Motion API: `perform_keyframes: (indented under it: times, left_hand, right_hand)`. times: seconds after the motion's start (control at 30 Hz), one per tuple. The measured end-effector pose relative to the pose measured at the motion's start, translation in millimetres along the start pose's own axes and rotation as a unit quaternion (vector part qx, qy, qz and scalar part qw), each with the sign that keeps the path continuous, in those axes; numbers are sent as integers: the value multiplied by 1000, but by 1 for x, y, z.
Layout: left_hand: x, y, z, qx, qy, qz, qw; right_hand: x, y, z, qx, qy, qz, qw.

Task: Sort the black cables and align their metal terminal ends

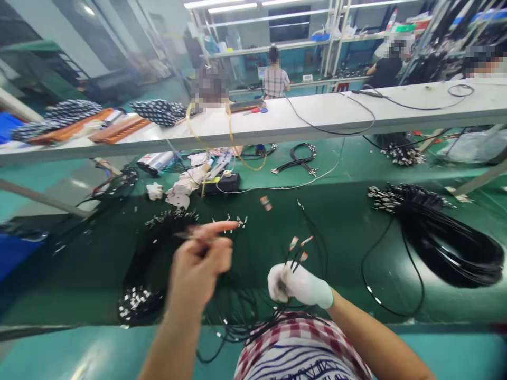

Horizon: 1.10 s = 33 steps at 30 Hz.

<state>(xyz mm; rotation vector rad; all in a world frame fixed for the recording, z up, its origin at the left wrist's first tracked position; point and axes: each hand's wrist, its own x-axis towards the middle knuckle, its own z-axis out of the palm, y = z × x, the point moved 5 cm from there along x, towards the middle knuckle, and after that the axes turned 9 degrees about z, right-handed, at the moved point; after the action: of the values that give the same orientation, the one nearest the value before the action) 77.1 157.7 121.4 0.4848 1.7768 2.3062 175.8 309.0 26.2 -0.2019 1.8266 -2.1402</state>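
Observation:
My right hand [299,285], in a white glove, is closed around several black cables [291,258]. Their pale, copper-coloured ends stick up above the fingers, and the lengths trail down over my lap. My left hand [200,256] is bare and smeared by motion. Its index finger points right while the other fingers are curled. A thin greyish blur by its knuckles looks like part of something held, too unclear to name. Small metal pieces [240,222] lie just beyond that fingertip. Past both hands, a small copper-coloured piece [266,203] shows blurred over the green bench.
A large black cable bundle [447,237] lies at right, another [142,269] at left. Behind are a black box [228,182], white gloves [184,184] and a cable coil [297,158]. A white shelf [328,113] spans the bench; other people sit beyond.

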Motion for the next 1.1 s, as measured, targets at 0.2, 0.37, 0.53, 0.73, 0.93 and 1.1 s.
perform_keyframes:
  times: [0.2, 0.37, 0.53, 0.73, 0.93, 1.1]
  left_hand:
    - [6, -19, 38, 62, -119, -1, 991]
    - [5, -15, 33, 64, -115, 67, 989]
    - [-2, -23, 49, -27, -116, 49, 992]
    - [-14, -33, 61, -81, -93, 45, 991]
    - [-16, -36, 58, -71, -44, 35, 996]
    - [-17, -39, 60, -42, -78, 50, 995]
  right_hand:
    - [10, -6, 20, -25, -51, 17, 998]
    - [1, -8, -3, -14, 183, -102, 978]
    - [1, -3, 4, -24, 269, -144, 952]
    - [-3, -10, -1, -132, 354, -167, 911]
    - [-13, -8, -1, -169, 405, -202, 875]
    - [-8, -16, -1, -187, 430, -207, 859]
